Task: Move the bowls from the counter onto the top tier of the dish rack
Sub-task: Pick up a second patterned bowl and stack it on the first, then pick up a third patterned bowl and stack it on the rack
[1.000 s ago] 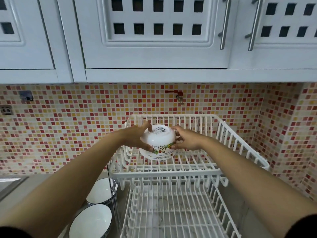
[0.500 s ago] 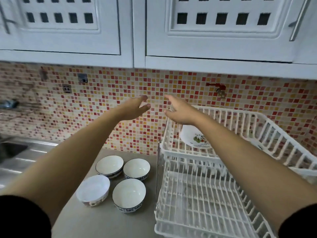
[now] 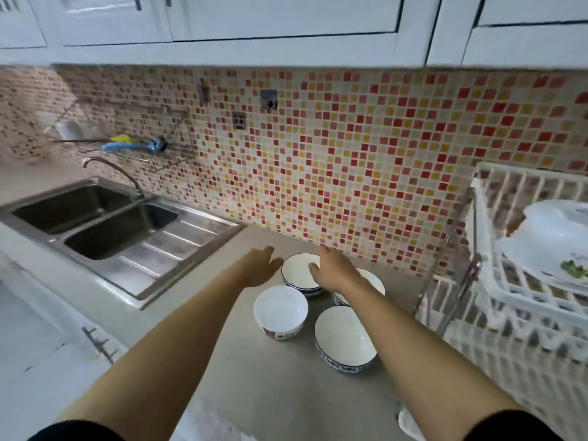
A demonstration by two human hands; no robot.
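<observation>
Over the counter (image 3: 254, 393), L hand (image 3: 259, 265) & R hand (image 3: 332, 270) flank the far bowl (image 3: 297, 272), fingers spread & empty, prob. for a two-handed lift to the rack (image 3: 496, 237).

Bright, even light, soft shadows; motion blur esp. at edges, wide-angle bend on cabinets (image 3: 286, 23).

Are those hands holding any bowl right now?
No. The left hand and right hand are open, reaching around the far-left bowl without a grip.
</observation>
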